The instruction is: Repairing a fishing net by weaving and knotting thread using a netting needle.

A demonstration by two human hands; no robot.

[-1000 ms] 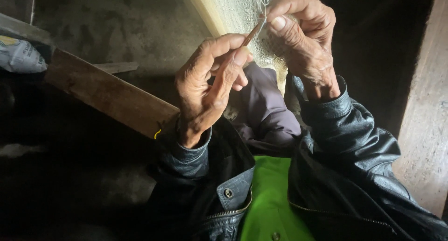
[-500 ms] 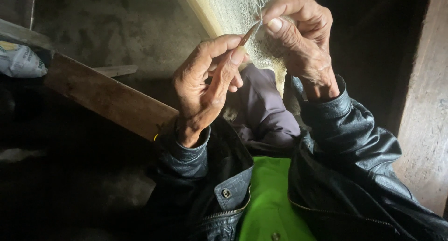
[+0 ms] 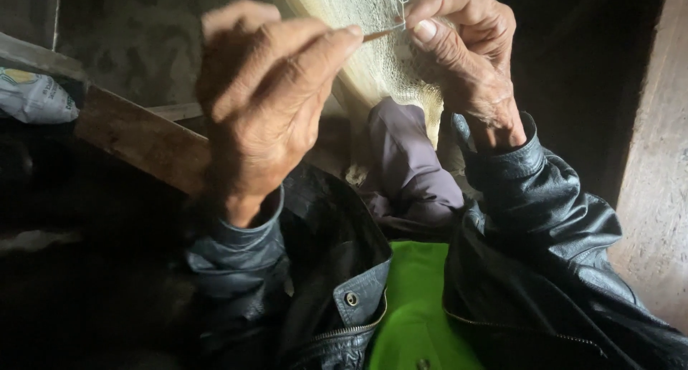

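Net (image 3: 373,62): pale yellowish-cream, very fine mesh, hanging from the top of the view down between the two hands; lower end bunches and narrows just above the lap. Mesh threads thin and slightly translucent; individual knots too small to make out.

Needle (image 3: 378,34): slim brown stick, tapering to a point, lying almost level across the net's face, tip toward the right hand.

Left hand (image 3: 261,108): raised, back toward the camera, fingers closed narrow, pinching the butt of the needle between thumb and forefinger tips.

Right hand (image 3: 466,62): fingers curled tight, thumb pressed against forefinger, gripping a small fold of the net right at the needle's tip.

Surroundings: black leather jacket sleeves (image 3: 545,219), bright green garment (image 3: 416,305) at the open front, purple cloth (image 3: 408,162) in the lap under the net, a wooden beam (image 3: 136,137) slanting at left, a printed sack (image 3: 32,97) at far left.
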